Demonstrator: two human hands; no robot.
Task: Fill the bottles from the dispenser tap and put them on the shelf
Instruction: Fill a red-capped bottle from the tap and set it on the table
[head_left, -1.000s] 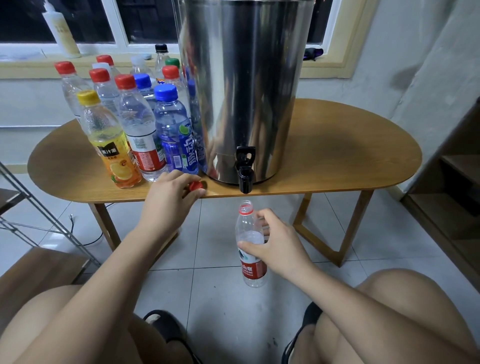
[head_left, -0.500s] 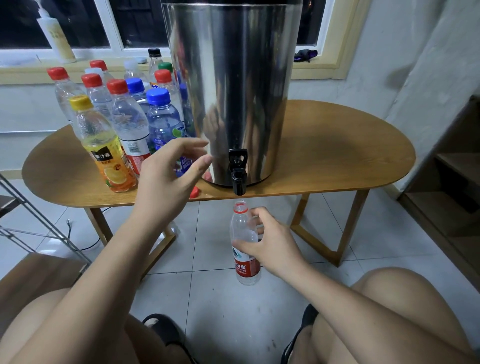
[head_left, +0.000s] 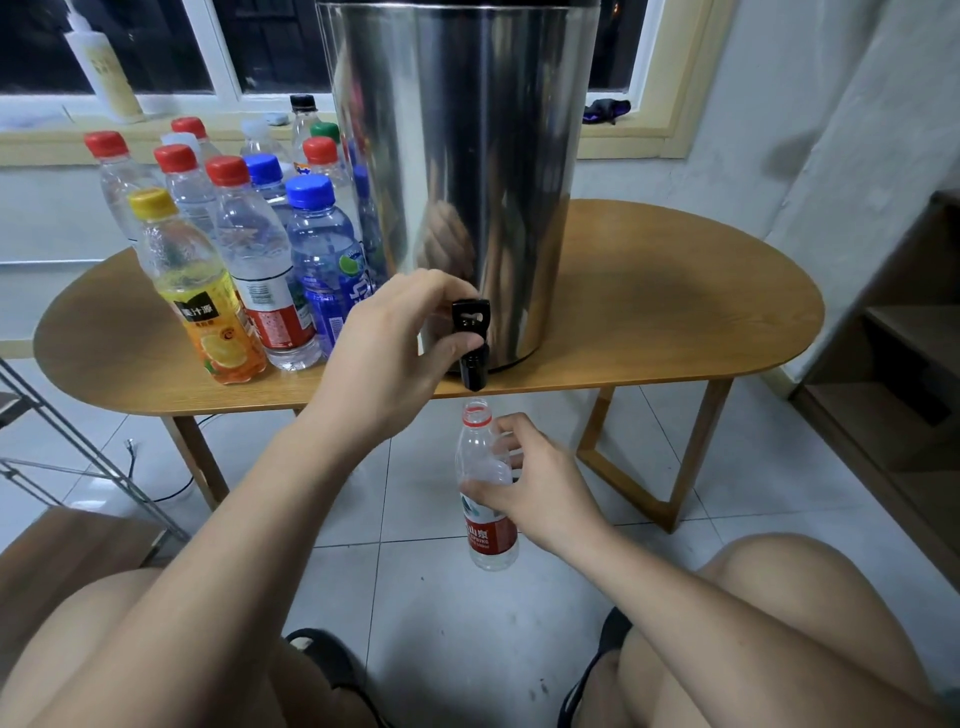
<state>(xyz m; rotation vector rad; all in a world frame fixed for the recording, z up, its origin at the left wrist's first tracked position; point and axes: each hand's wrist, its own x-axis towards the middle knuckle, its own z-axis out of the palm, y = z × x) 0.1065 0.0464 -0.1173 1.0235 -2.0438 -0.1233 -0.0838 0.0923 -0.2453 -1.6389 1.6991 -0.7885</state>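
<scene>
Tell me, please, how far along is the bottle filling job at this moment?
Done: the clear plastic bottle with red label is uncapped and the right hand holds it below the black dispenser tap. In hand: the left hand grips that tap; no water is visible yet. Left: filling, capping and shelving it, and the capped bottles standing on the oval wooden table.

The person is wearing black footwear: a left sandal (head_left: 332, 660) showing at the lower centre of the frame, a right sandal (head_left: 592, 675) just right of it. The left hand (head_left: 395, 338), right hand (head_left: 540, 493), forearms (head_left: 234, 545) and knees (head_left: 779, 623) are going bare.
</scene>
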